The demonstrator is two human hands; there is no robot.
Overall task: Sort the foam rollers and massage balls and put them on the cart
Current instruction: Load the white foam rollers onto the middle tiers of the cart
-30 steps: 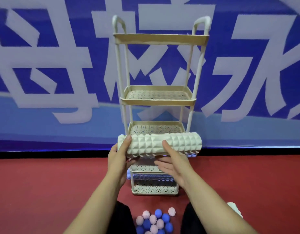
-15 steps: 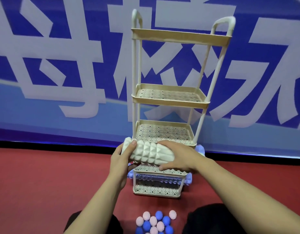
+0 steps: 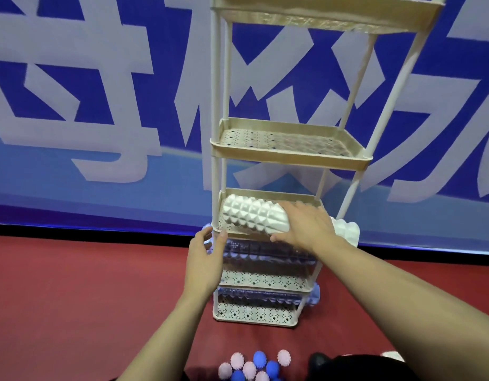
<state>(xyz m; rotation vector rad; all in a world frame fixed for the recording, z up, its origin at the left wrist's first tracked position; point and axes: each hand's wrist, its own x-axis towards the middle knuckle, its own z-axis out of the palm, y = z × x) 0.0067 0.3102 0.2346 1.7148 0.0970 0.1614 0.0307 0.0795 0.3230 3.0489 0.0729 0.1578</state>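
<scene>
Nearest, at the bottom edge of the view, a cluster of spiky massage balls, pink and blue, lies on the red floor just in front of the cart. Beyond them the left hand hangs at the cart's front left post, fingers loosely apart and lightly curled, holding nothing, its fingertips close to the post. The cart's two lowest shelves each carry a bluish-purple foam roller lying lengthwise. On the shelf above these lies the white foam roller, across the shelf, its right end jutting past the right edge. The right hand rests on top of it, fingers straight and slightly spread. The next shelf up holds nothing visible. Behind stands a blue banner with large white characters.
</scene>
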